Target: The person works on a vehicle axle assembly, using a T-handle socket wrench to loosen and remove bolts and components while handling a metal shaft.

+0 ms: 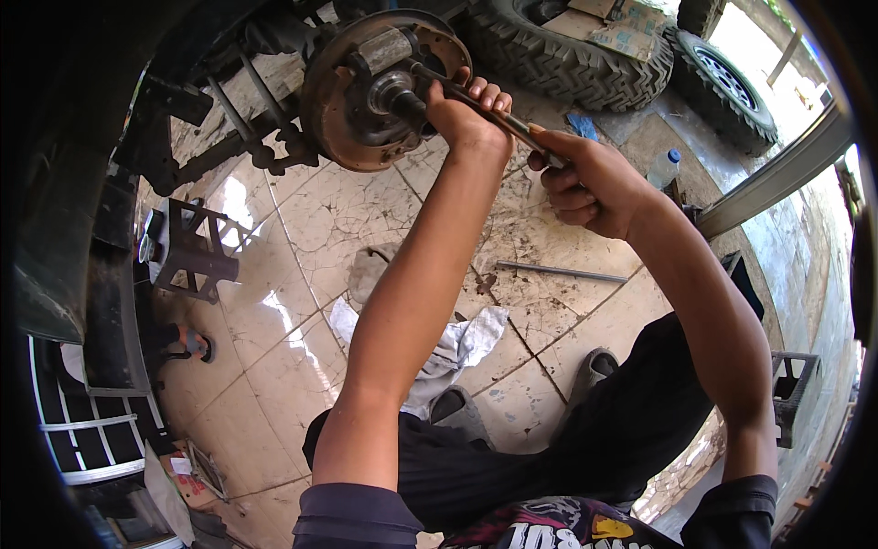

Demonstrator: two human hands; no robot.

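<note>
A rusty round brake backing plate point(330, 108) with a hub spindle point(395, 95) at its middle stands at the upper centre. From the upper part of the hub area a long dark metal bar point(519, 127) slants down to the right. My left hand point(468, 117) wraps round the bar close to the plate, fingers over its top. Farther down, my right hand point(594, 183) is closed on the bar's near end. The bar's far tip reaches the brake parts beside a metal block point(382, 50); whether it touches them I cannot tell.
A second metal rod point(562, 272) and a whitish cloth point(471, 346) lie on the tiled floor. Large tyres point(585, 69) stand behind, with a blue-capped bottle point(664, 169) nearer. At left are a black crate point(197, 252) and suspension parts point(242, 119); another crate point(794, 393) is at right.
</note>
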